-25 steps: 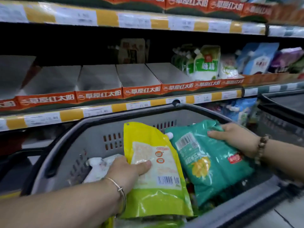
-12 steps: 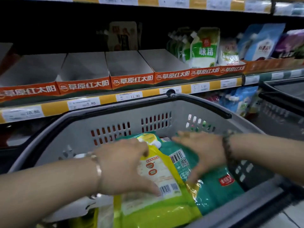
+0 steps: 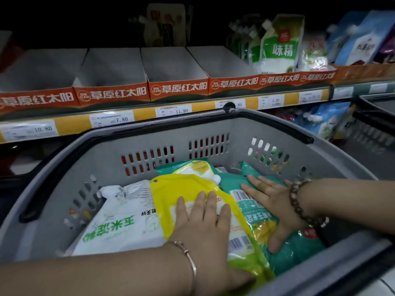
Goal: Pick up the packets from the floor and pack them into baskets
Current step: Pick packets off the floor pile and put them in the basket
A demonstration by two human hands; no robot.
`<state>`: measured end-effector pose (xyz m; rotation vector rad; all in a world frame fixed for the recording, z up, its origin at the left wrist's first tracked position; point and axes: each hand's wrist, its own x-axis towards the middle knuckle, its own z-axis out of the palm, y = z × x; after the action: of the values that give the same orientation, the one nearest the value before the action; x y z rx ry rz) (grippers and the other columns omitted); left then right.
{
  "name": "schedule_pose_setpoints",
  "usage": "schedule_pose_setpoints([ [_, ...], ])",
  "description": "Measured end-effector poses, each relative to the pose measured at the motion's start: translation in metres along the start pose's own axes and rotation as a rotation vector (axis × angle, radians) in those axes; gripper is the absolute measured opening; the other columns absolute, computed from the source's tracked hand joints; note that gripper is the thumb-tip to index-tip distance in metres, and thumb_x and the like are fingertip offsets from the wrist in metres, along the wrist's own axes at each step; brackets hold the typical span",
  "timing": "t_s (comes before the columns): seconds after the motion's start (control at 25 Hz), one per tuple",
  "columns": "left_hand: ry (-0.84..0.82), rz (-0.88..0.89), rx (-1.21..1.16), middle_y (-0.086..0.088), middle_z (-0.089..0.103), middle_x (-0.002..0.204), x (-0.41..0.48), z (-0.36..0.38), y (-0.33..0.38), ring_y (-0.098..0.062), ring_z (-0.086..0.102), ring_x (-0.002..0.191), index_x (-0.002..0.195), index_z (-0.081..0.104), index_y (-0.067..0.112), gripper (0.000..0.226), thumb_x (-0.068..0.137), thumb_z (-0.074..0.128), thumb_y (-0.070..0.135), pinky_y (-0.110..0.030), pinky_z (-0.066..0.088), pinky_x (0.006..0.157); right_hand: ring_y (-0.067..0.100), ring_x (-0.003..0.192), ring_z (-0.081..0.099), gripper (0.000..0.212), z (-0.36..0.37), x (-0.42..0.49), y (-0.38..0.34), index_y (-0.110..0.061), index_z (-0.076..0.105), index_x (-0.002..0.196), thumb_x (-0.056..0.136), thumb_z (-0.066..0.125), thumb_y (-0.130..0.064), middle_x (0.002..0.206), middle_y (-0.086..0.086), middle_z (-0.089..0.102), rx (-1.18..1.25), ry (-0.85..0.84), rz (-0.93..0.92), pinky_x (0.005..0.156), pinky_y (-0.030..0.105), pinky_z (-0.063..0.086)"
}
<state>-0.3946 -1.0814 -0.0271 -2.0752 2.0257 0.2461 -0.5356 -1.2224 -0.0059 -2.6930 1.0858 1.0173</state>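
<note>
Pressing flat: left hand [image 3: 203, 223] yellow packet [image 3: 171, 189]; right hand [image 3: 271, 201] teal packet [image 3: 295, 253].

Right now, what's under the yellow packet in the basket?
The yellow packet overlaps a white packet on its left and a teal packet on its right, inside the grey basket. Whatever lies beneath its middle is covered, also by the left hand.

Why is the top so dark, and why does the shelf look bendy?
Head view: the shelf recess gets little light, so it goes black; the basket and yellow packet are lit well. Same view: the wide lens bows the price strip, and the blue pouches at the right edge look smeared.
</note>
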Motion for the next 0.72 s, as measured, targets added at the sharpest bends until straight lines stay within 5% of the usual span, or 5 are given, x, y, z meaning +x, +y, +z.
schedule_pose_setpoints([
  [0.36, 0.003, 0.077, -0.063, -0.006, -0.019, 0.156, 0.001, -0.01, -0.005, -0.027, -0.019, 0.143, 0.15, -0.005, 0.024, 0.099, 0.078, 0.039, 0.077, -0.059, -0.014, 0.111, 0.025, 0.145, -0.009, 0.137, 0.0, 0.0, -0.003, -0.026, -0.028, 0.143, 0.058, 0.069, -0.072, 0.154, 0.006, -0.026, -0.027, -0.002, 0.018, 0.119, 0.043, 0.007],
  [0.56, 0.164, 0.149, -0.158, -0.002, 0.038, 0.143, -0.011, -0.034, -0.045, -0.024, 0.036, 0.132, 0.138, 0.038, 0.024, 0.057, 0.088, 0.051, 0.048, -0.035, 0.03, 0.108, 0.02, 0.14, 0.026, 0.095, -0.044, -0.008, -0.017, -0.022, 0.008, 0.151, 0.081, 0.061, -0.057, 0.156, 0.004, 0.02, 0.042, 0.14, -0.018, 0.114, 0.03, 0.025],
  [0.72, 0.342, 0.071, -0.221, 0.003, 0.044, 0.14, -0.047, -0.043, -0.095, -0.018, 0.041, 0.129, 0.136, 0.041, 0.028, 0.051, 0.088, 0.051, 0.044, -0.031, 0.035, 0.105, 0.018, 0.135, 0.035, 0.076, -0.084, -0.013, -0.064, -0.024, 0.021, 0.148, 0.087, 0.055, -0.054, 0.151, 0.0, 0.032, 0.052, 0.392, -0.104, 0.109, 0.031, 0.032],
])
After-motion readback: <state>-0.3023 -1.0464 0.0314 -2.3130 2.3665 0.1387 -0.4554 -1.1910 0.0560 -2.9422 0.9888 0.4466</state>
